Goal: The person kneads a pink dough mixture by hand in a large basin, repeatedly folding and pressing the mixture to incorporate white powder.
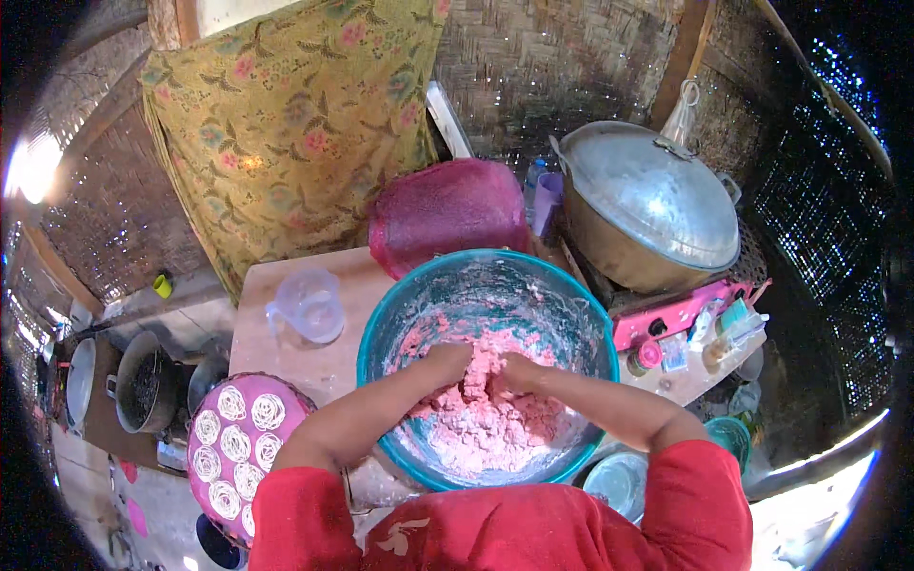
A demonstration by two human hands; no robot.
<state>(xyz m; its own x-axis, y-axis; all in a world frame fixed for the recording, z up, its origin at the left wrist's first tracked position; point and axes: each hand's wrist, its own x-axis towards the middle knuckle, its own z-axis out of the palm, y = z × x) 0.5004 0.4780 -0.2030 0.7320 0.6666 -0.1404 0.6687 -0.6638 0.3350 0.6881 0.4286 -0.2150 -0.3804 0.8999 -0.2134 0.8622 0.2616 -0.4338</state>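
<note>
Crumbly pink dough (495,433) fills the lower part of a large teal basin (370,328), whose inner wall is smeared with white flour and pink bits. Both my hands are down in the basin, close together at its middle. My left hand (447,364) is closed on a clump of the dough, its fingers partly buried. Just to the right, my right hand (517,373) is curled round the same raised clump, fingertips hidden in it. Loose, floury dough lies below the hands, nearest my body.
A clear plastic jug (312,306) stands left of the basin on the wooden table (255,309). Behind lies a magenta bundle (447,209). A big lidded metal pot (647,205) sits at right on a pink stove (666,319). A pink tray (217,423) holds several white noodle-like coils.
</note>
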